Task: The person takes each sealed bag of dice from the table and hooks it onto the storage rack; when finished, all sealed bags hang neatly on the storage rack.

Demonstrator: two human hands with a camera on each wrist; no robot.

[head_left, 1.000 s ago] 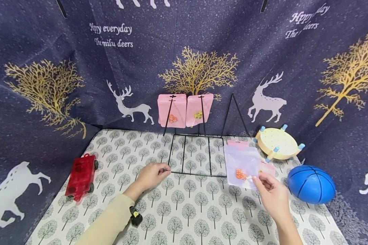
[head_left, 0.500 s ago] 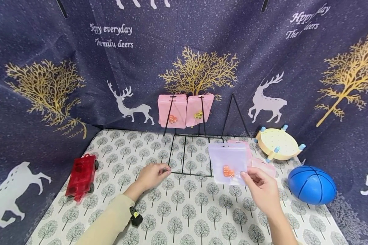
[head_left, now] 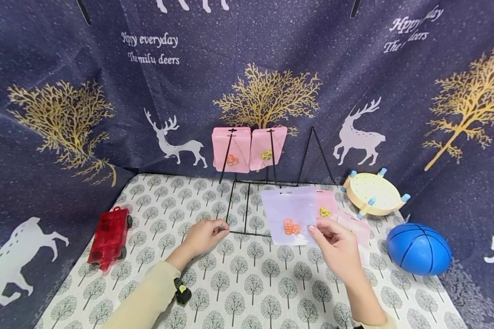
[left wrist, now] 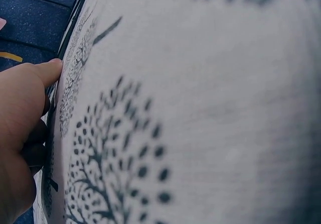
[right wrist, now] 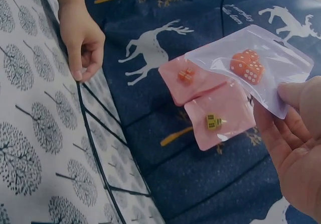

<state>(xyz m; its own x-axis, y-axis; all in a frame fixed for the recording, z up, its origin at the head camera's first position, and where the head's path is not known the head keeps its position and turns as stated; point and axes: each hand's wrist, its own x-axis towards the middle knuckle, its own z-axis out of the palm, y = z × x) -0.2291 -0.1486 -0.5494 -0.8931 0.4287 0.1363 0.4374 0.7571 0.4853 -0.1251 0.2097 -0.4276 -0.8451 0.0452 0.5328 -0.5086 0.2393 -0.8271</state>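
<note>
Head view: fingers of the right hand (head_left: 338, 249) are pinched on the lower right edge of a lavender zip bag (head_left: 273, 212) containing orange dice (head_left: 291, 227); the bag extends left of those fingers. Just beyond them lies a pink zip bag (head_left: 327, 199) with yellow dice (head_left: 324, 212); a blue ball (head_left: 419, 249) sits to their right. Fingers of the left hand (head_left: 206, 235) are pinched at the near left corner of a black wire rack (head_left: 247, 208).

Left wrist view: one fingertip meets a dark edge; the grip is hidden.

Right wrist view: pinch on the lavender zip bag confirmed; left fingertips meet at the rack corner.
</note>
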